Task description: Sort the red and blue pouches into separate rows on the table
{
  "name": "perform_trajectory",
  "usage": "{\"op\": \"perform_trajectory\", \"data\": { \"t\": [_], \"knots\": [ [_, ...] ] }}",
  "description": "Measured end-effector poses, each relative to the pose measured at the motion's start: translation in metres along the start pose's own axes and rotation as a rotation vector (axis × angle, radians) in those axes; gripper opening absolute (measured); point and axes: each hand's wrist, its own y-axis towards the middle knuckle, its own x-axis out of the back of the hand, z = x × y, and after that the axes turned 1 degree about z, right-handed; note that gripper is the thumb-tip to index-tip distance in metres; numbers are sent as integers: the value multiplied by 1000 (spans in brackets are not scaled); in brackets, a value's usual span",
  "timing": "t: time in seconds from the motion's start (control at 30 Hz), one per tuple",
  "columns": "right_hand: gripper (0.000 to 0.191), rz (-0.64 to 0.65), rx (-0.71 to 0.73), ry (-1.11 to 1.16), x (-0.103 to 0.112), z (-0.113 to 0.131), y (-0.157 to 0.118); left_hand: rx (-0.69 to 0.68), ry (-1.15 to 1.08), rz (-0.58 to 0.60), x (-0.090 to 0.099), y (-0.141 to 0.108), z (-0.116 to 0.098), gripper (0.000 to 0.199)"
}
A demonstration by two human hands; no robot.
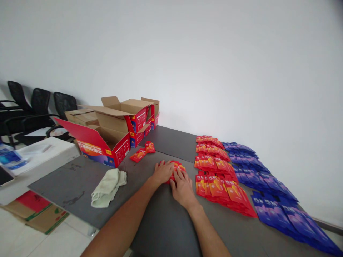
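Observation:
Several red pouches (178,165) lie together on the grey table (171,221), partly hidden under both hands. My left hand (164,172) rests on their left side with its fingers spread. On their near right side lies my right hand (182,187), fingers apart and flat on the pouches. To the right are rows of overlapping red pouches (214,187), and beyond them rows of blue pouches (278,214). A couple of loose red pouches (138,155) lie to the left, near the boxes.
An open red box (120,151) stands at the left, with more open boxes (139,119) behind it. A pale cloth (108,187) lies on the table's left part. Farther left are a white box (53,153), a water bottle (10,157) and black chairs (64,101). A white wall rises behind.

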Motion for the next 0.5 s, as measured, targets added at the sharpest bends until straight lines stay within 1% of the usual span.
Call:
{"op": "perform_trajectory", "data": {
  "t": [0.1, 0.17, 0.23, 0.3, 0.4, 0.5],
  "knots": [
    [52, -17, -4, 9, 0, 1, 0, 19, 1, 5, -2, -1, -1, 46],
    [53, -36, -5, 19, 0, 2, -1, 35, 2, -14, -3, 0, -2, 47],
    [53, -53, -6, 32, 0, 3, -1, 47, 16, -54, -2, 2, -3, 47],
    [52, -69, -13, 42, -1, 4, -1, 64, 41, -122, 1, 7, 1, 47],
    [49, -99, -24, 54, -2, 5, 0, 143, 101, -211, 9, 17, 16, 46],
    [47, -135, -26, 65, -1, 6, 0, 268, 172, -246, 19, 30, 41, 50]
  ]
}}
